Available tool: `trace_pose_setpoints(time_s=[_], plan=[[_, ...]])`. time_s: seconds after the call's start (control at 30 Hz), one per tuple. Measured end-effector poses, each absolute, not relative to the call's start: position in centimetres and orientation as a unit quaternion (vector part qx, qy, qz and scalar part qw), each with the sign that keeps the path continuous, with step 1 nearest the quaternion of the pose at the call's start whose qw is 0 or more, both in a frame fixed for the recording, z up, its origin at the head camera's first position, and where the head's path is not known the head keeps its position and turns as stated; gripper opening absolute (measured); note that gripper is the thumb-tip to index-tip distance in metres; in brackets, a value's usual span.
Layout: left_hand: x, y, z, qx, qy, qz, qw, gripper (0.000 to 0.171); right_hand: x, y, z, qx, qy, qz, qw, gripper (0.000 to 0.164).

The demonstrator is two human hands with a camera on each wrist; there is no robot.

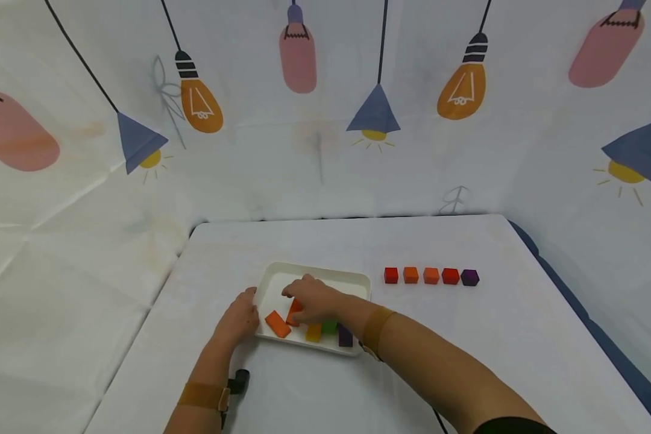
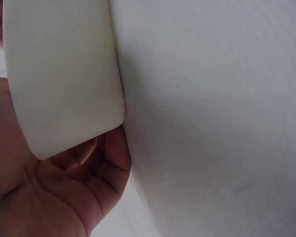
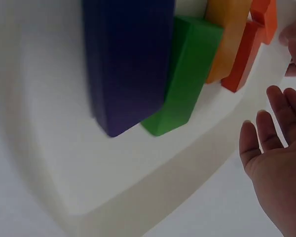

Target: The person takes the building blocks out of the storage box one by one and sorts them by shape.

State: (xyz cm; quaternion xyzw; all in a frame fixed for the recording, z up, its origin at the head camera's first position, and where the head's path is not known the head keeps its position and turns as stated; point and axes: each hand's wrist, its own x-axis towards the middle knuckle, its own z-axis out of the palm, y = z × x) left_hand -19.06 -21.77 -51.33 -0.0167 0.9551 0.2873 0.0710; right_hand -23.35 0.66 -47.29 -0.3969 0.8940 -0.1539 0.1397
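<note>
A white rectangular tray [image 1: 358, 278] lies on the table. My left hand [image 1: 240, 316] holds it at its left side; in the left wrist view, curled fingers [image 2: 106, 173] press up to the tray's corner. Over the tray is my right hand [image 1: 317, 301], with its thumb by a red-orange block [image 1: 292, 314]. Its fingers are extended and parted in the right wrist view. Along the tray's near side are an orange block [image 1: 278, 324], a yellow block [image 1: 313, 333], a green block [image 3: 187, 74] and a dark purple block [image 3: 130, 64], partly hidden in the head view by the right arm.
To the right of the tray, several small cubes stand in a row: a red cube [image 1: 391, 275], orange ones, another red cube [image 1: 451, 276] and a dark purple cube [image 1: 470, 277]. A white cloth covers the table [image 1: 439, 337]. Behind hangs a lamp-printed curtain [image 1: 260, 163].
</note>
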Motion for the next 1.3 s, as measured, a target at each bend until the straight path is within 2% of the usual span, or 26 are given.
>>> trace_pose_setpoints(time_s=[0.2, 0.5, 0.97, 1.3], plan=[[-18.9, -21.5, -51.6, 0.005, 0.956, 0.288, 0.058, 0.048, -22.8, -1.6, -48.4, -0.430, 0.886, -0.092, 0.148, 0.059], [-19.1, -21.1, -51.7, -0.005, 0.955, 0.288, 0.064, 0.049, -23.0, -1.7, -48.5, -0.447, 0.883, -0.043, 0.141, 0.065], [-18.3, -21.4, -52.2, -0.020, 0.949, 0.308, 0.058, 0.049, -22.6, -1.8, -49.3, -0.462, 0.877, -0.040, 0.123, 0.057], [-18.5, -21.8, -51.4, -0.006, 0.957, 0.288, 0.046, 0.048, -23.4, -1.1, -48.8, -0.430, 0.893, -0.083, 0.105, 0.062]])
